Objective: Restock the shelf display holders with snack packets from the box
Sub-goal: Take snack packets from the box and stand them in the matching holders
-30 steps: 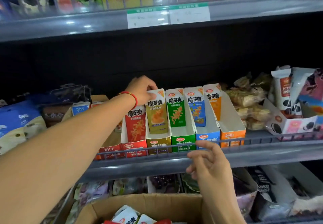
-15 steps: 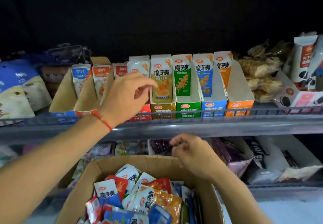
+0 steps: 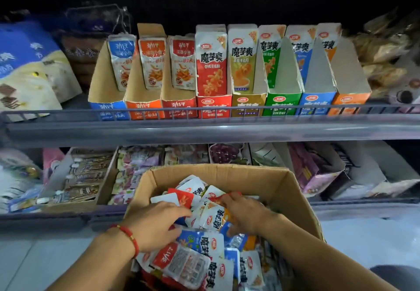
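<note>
Cardboard box (image 3: 281, 184) sat low, right under both hands, w/ snack packets (image 3: 211, 216) piled inside. Left hand (image 3: 156, 224) & right hand (image 3: 246, 216) lay spread on the pile, close together, gripping nothing I could see. Display holders (image 3: 213, 105) stood up & ahead on the shelf, so the next reach prob. goes up.

A grey metal shelf edge with a thin wire guard rail (image 3: 204, 111) crosses the middle of the frame, black shadow fills the recess above it, and pale glossy floor tiles (image 3: 368, 240) show at lower left and right.
</note>
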Demonstrator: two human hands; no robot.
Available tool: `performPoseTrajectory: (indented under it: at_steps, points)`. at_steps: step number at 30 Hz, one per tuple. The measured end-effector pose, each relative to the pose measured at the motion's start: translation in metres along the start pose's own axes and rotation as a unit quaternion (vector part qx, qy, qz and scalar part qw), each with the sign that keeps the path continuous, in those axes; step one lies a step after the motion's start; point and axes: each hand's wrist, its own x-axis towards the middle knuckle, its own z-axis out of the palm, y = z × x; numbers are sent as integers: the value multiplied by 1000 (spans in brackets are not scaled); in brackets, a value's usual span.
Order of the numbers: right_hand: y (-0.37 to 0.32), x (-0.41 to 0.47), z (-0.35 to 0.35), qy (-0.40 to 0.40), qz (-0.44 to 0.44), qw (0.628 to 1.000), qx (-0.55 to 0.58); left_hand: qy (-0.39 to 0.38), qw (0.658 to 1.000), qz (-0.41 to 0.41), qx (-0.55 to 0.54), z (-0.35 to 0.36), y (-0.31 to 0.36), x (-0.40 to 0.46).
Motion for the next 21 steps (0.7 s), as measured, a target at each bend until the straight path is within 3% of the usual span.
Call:
performPoseTrajectory:
  at_steps: [10,14,18,21]
  points:
    - [-8,-12,11,48,-30,997,58,52,998,-30,-30,-16,3,-18]
    - [-1,-39,-27,128,-2,986,103,113,990,-39,-72,-23,12,-17]
    - [19,-69,-64,218,26,930,296,177,972,-44,-152,-26,32,-13]
    - [21,-87,-69,206,24,856,474,180,961,-8,-211,-19,50,-8]
